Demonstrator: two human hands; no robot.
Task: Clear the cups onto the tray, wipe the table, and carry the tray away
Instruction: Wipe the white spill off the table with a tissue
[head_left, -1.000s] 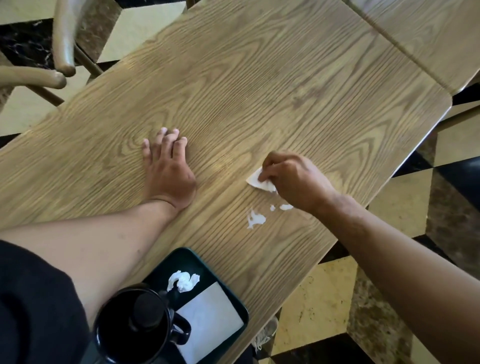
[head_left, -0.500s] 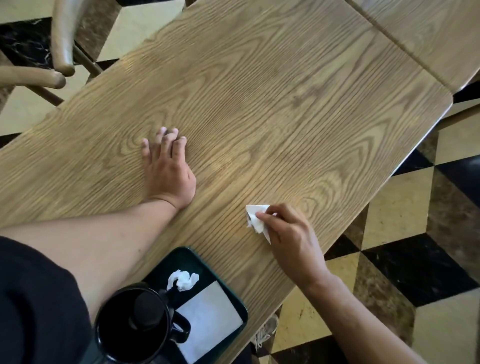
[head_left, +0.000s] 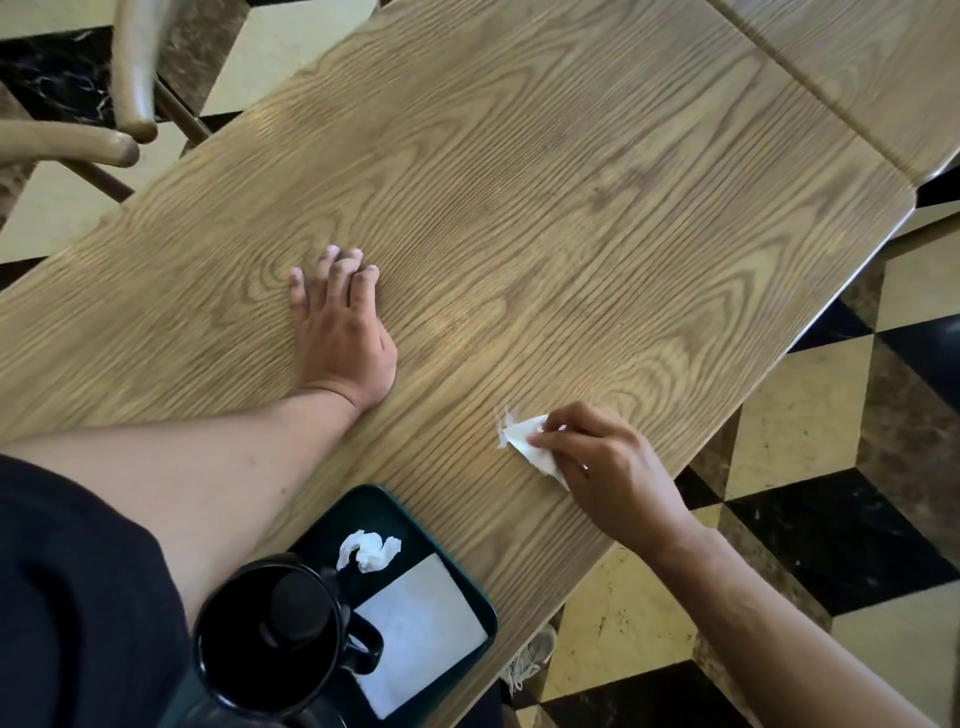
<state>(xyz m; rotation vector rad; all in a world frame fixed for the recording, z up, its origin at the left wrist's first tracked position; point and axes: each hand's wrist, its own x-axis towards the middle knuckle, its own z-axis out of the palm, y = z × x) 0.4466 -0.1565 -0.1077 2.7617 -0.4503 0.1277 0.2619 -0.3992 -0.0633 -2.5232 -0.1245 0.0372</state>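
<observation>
Fingers of the right hand (head_left: 613, 467) pinch a white tissue (head_left: 524, 439) against the table (head_left: 571, 208). Left of that pinch, well apart, the left hand (head_left: 343, 332) lies flat, fingers straight. Nearer the body sits the tray (head_left: 384, 506) (black cup (head_left: 270, 634), napkin (head_left: 421, 631), crumpled scrap (head_left: 369, 552)).
</observation>
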